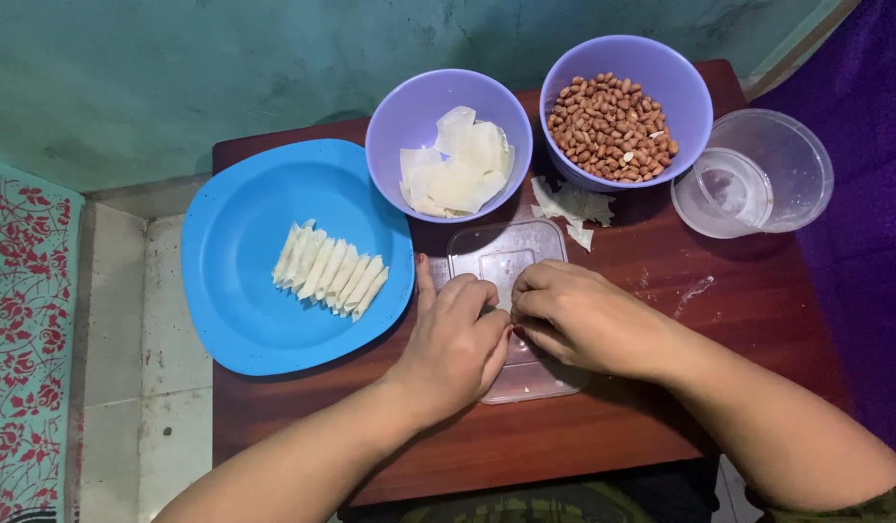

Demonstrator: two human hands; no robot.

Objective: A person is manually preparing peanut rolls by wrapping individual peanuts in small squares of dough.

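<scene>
- A small dark red wooden table (661, 407) stands against a stained green wall (225, 68); a purple cloth (869, 242) lies at its right edge.
- On the table's left sits a round blue plate (244, 320) carrying a row of pale rolled wrappers (330, 272), laid side by side.
- Behind the hands stand two lilac plastic bowls: one (399, 121) holds flat pale wrapper sheets (459, 165), the other (680, 87) holds brown peanuts (610, 128).
- Torn wrapper scraps (569, 205) lie between the bowls and the tray.
- A clear round container (791, 160) with a lid (724, 192) resting inside sits at far right.
- A clear rectangular plastic tray (506, 254) lies flat at centre; both hands cover its near half.
- Left hand (455, 347) and right hand (574, 315) rest knuckles-up on the tray, fingertips meeting in the middle.
- Fingers of both hands are curled together, apparently pinching a small pale piece; it is mostly hidden, so the grip cannot be confirmed.
</scene>
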